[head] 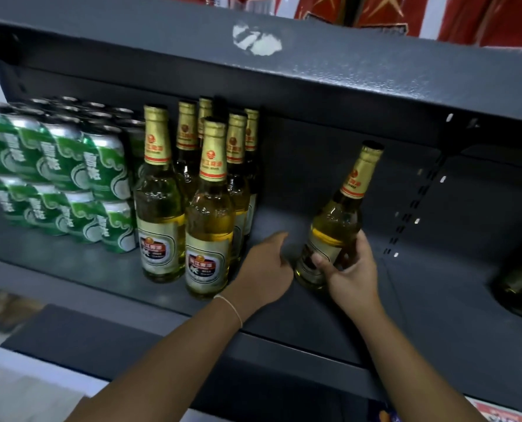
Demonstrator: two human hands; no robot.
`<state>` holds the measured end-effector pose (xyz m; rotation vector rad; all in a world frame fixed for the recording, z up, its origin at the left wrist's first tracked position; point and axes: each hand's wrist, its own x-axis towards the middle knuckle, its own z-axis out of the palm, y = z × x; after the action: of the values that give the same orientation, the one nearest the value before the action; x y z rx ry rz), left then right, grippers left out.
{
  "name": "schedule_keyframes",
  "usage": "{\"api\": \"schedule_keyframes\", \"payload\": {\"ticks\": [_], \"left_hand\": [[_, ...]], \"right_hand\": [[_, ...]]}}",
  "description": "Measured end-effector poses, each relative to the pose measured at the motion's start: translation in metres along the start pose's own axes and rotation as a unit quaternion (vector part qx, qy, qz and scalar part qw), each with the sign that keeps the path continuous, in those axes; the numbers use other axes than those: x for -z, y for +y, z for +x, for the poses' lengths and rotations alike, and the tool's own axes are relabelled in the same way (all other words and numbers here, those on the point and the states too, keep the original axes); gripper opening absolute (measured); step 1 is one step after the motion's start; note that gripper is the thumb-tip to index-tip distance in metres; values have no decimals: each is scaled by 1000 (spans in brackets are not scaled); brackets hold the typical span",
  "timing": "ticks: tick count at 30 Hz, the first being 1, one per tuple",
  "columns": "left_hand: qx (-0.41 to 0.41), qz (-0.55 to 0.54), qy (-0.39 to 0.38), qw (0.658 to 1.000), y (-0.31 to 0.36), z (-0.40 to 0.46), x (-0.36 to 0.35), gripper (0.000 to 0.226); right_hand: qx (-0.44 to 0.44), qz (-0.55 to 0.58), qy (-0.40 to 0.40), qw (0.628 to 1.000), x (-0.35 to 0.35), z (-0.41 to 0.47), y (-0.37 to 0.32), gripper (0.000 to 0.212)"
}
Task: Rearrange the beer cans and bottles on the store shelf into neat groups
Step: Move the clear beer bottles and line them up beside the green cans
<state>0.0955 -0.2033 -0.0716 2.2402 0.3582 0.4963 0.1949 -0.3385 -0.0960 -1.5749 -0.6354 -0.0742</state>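
my right grip (349, 271) is clamped low on a tilted glass beer bottle (334, 226), fingers wrapped over its label, on the dark shelf (436, 300). my left grip (267, 266) hangs loosely apart just left of it, holding nothing. farther left stand the grouped bottles (209, 208), then green cans (70, 166). full glass: likely heavy, smooth, breakable, so i'd hold the wide body, not the neck.

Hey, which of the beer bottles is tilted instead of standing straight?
The lone bottle on the right, gripped low by the right hand. It leans right, apart from the upright cluster of bottles beside the green cans.
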Motion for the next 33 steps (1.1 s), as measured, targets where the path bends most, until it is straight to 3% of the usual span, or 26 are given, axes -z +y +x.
{"api": "schedule_keyframes", "payload": {"ticks": [16, 20, 24, 28, 33], "left_hand": [[17, -33, -37, 999, -24, -12, 9, 54], [24, -38, -52, 998, -26, -8, 5, 62], [38, -37, -49, 997, -29, -2, -1, 69], [56, -18, -59, 997, -29, 1, -5, 77], [57, -14, -59, 997, -31, 6, -6, 78]], "right_hand": [[-24, -5, -155, 988, -42, 38, -1, 65], [-49, -26, -182, 982, -39, 46, 1, 78], [-52, -83, -177, 979, -38, 58, 1, 71], [-65, -68, -159, 983, -46, 61, 1, 59], [-63, -63, -106, 990, -60, 60, 5, 61]]}}
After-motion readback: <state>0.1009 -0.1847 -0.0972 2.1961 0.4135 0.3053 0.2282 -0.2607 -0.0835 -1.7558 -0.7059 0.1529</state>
